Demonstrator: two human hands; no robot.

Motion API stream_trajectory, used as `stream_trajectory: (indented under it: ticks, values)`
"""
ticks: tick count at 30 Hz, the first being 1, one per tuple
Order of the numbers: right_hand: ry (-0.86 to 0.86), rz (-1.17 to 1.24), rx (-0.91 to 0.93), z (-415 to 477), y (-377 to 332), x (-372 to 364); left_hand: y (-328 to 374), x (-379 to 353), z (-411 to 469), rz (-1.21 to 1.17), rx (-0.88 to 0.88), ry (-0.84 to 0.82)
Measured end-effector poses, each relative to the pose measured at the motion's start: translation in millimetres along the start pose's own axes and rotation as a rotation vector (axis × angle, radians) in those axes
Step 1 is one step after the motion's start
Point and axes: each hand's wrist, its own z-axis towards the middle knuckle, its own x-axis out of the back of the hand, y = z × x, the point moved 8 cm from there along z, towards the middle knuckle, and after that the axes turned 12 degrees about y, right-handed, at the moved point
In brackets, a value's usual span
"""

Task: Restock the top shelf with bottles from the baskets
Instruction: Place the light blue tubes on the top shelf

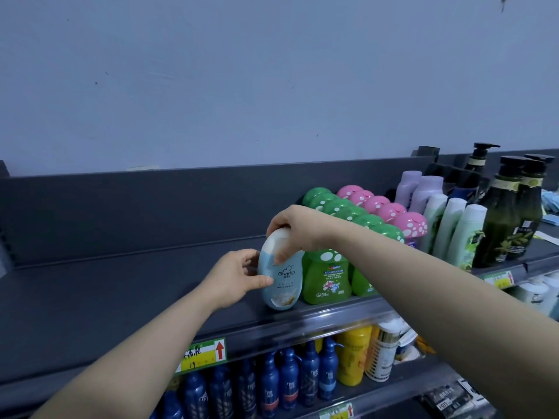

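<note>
- Where the dark grey metal top shelf [121,285] runs along the pale wall, its left stretch shows only its own dark floor and back panel.
- Below its front rail hangs a yellow-and-green price label with a red arrow [202,355], and under that stands a row of dark blue plastic bottles [287,376] on the lower shelf.
- The left hand [239,276] holds the left flank of the pale blue oval plastic bottle [281,285], thumb across the front, fingers curled behind.
- That bottle stands about upright near the top shelf's front edge, white end up, just beside the green ones.
- The right hand [296,228] grips it from above, fingers wrapped over the white top, thumb pressed on the front face.
- To the right, green plastic bottles with white-spotted mushroom caps [326,276] file toward the back.
- Pink spotted mushroom-cap bottles [393,213] form the next row.
- Pale green tall bottles [453,231] follow, with lilac bottles [423,189] behind them.
- Dark olive pump bottles [502,219] stand farthest right.
</note>
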Motion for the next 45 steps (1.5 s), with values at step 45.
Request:
stream_trajectory:
  ticks: [45]
  values:
    - [-0.027,-0.024,-0.644,-461,313,-129,-42,-402,-196,0.524,-0.213,-0.361]
